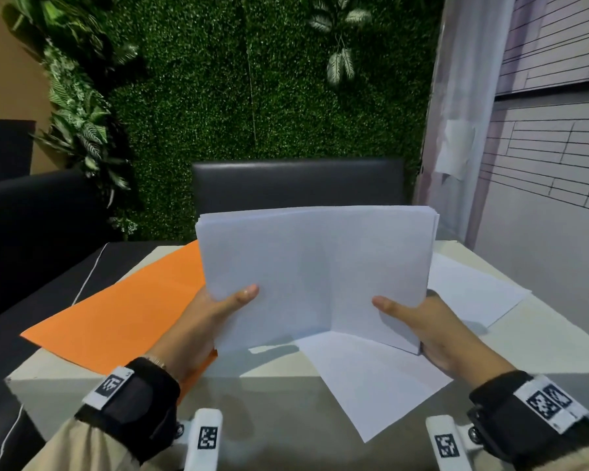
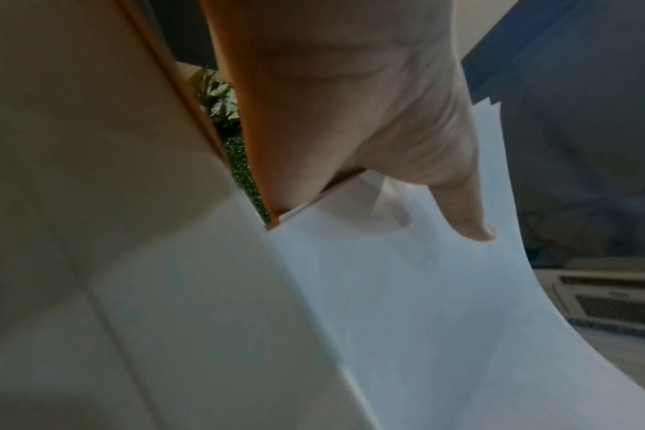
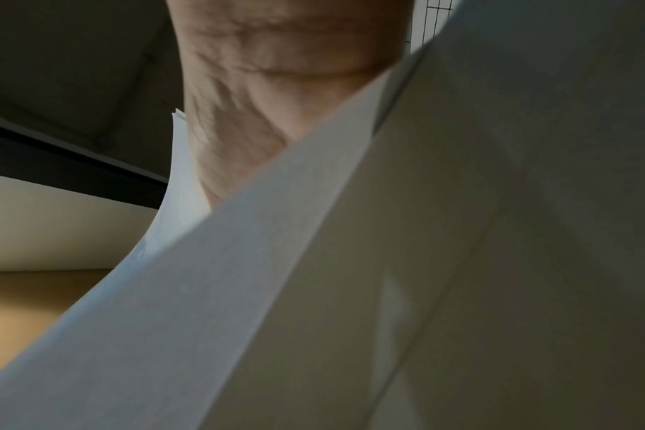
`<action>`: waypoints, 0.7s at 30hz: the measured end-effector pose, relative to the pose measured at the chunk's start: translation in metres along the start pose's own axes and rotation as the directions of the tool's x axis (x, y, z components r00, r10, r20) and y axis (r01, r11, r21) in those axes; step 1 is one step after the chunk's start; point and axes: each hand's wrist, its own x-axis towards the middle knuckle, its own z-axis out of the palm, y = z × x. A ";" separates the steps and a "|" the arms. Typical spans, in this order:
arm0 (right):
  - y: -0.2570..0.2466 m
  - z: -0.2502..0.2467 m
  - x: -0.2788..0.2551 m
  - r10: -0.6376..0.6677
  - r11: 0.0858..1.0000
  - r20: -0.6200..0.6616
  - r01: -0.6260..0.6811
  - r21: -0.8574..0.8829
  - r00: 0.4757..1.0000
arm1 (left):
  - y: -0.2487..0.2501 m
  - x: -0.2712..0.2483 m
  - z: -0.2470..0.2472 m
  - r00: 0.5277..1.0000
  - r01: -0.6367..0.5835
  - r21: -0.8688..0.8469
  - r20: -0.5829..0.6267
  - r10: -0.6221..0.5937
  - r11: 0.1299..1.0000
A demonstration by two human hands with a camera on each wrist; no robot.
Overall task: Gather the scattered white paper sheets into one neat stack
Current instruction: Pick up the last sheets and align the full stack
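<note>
Two hands hold the bundle of white sheets upright above the table. The left hand pinches its lower left edge, thumb in front; the right hand pinches the lower right. Paper this light and floppy likely slides and fans, so gripping both side edges suits squaring it. Two loose sheets lie below.

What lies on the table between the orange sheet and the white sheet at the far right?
In the head view, the stack held upright in both hands stands between the orange sheet and the far white sheet; another loose sheet lies below it.
</note>
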 end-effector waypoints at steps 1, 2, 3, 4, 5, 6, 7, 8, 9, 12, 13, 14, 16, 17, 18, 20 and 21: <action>0.000 0.000 0.000 -0.015 1.000 -0.020 0.015 -0.008 1.000 | -0.001 -0.001 0.000 1.000 0.014 -0.019 0.013 -0.014 1.000; -0.002 -0.001 0.000 -0.035 0.999 -0.029 0.034 -0.020 0.999 | -0.002 -0.002 -0.001 0.999 0.028 -0.027 0.018 -0.027 0.999; -0.006 -0.002 -0.002 -0.055 0.998 -0.025 0.054 -0.041 0.998 | -0.002 -0.002 -0.002 0.999 0.038 -0.016 0.009 -0.038 0.999; -0.014 -0.002 -0.006 -0.077 0.994 -0.016 0.076 -0.073 0.997 | 0.000 -0.001 -0.004 0.999 0.039 0.010 -0.016 -0.039 0.999; -0.022 -0.003 -0.008 -0.100 0.990 0.004 0.100 -0.096 0.995 | 0.003 0.000 -0.005 0.998 0.031 0.046 -0.047 -0.029 0.998; -0.032 -0.004 -0.011 -0.125 0.986 0.024 0.126 -0.107 0.992 | 0.006 0.001 -0.006 0.997 0.019 0.083 -0.077 -0.013 0.996; -0.043 -0.006 -0.014 -0.140 0.985 0.048 0.144 -0.096 0.989 | 0.011 0.001 -0.006 0.995 0.005 0.115 -0.103 0.007 0.993; -0.054 -0.007 -0.016 -0.143 0.988 0.069 0.146 -0.052 0.987 | 0.016 -0.001 -0.005 0.992 -0.016 0.126 -0.123 0.031 0.992; -0.062 -0.009 -0.017 -0.136 0.991 0.070 0.134 0.028 0.988 | 0.021 -0.003 -0.004 0.988 -0.035 0.103 -0.144 0.050 0.994; -0.071 -0.007 -0.028 -0.063 0.878 -0.021 0.065 0.474 0.998 | 0.029 -0.013 0.005 0.977 -0.099 -0.053 -0.196 0.087 0.994; -0.069 -0.002 -0.034 -0.060 0.783 -0.014 0.056 0.620 0.998 | 0.028 -0.017 0.011 0.970 -0.127 -0.098 -0.220 0.104 0.987; -0.066 0.007 -0.041 -0.070 0.717 0.027 0.031 0.697 0.997 | 0.027 -0.022 0.021 0.965 -0.160 -0.148 -0.231 0.123 0.976; -0.063 0.038 -0.054 -0.114 0.726 0.142 -0.015 0.688 0.983 | 0.020 -0.031 0.043 0.962 -0.200 -0.224 -0.230 0.148 0.954; -0.060 0.054 -0.057 -0.128 0.767 0.151 0.001 0.642 0.980 | 0.016 -0.035 0.052 0.964 -0.198 -0.238 -0.224 0.145 0.951; -0.061 0.068 -0.057 -0.136 0.800 0.124 0.035 0.599 0.983 | 0.011 -0.037 0.055 0.972 -0.179 -0.258 -0.195 0.131 0.949; -0.071 0.084 -0.055 -0.129 0.842 -0.018 0.119 0.527 0.991 | 0.011 -0.040 0.048 0.984 -0.136 -0.329 -0.156 0.089 0.935; -0.076 0.083 -0.051 -0.146 0.854 -0.063 0.158 0.495 0.987 | 0.016 -0.039 0.036 0.990 -0.117 -0.393 -0.122 0.075 0.912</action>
